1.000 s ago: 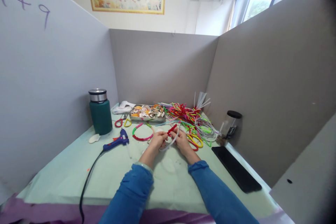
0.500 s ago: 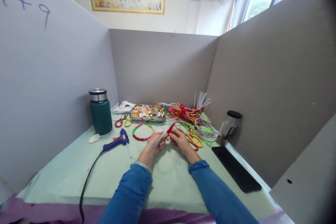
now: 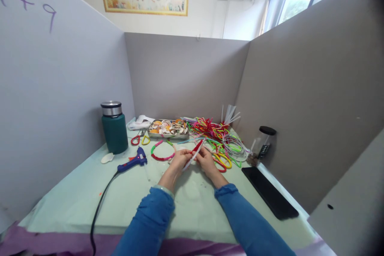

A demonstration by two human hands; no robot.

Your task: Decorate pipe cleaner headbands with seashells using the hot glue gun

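Note:
My left hand (image 3: pixel 179 161) and my right hand (image 3: pixel 207 161) meet over the middle of the table, fingers closed in a pinch. Between them is a whitish hoop (image 3: pixel 192 160), seen nearly edge-on. A fuzzy red pipe cleaner (image 3: pixel 197 146) is wound on part of it, and both hands grip there; the exact hold of the fingertips is partly hidden. Just beyond my left hand lies a ring wrapped in pink, green and red (image 3: pixel 162 159). Close to my right hand are yellow and red loops (image 3: pixel 225 161), which look like scissor handles.
A blue glue gun (image 3: pixel 133 163) with a black cord lies left, near a green thermos (image 3: pixel 114 134) and a white spoon (image 3: pixel 107 158). Behind stand a metal tray of shells (image 3: pixel 168 137) and heaped pipe cleaners (image 3: pixel 210 128). Right are a jar (image 3: pixel 264 146) and a black slab (image 3: pixel 269 194).
The whitish hoop has turned between my hands, tipping towards my left hand and then swinging back across in front of the red part. My right fingers parted slightly and closed on it again.

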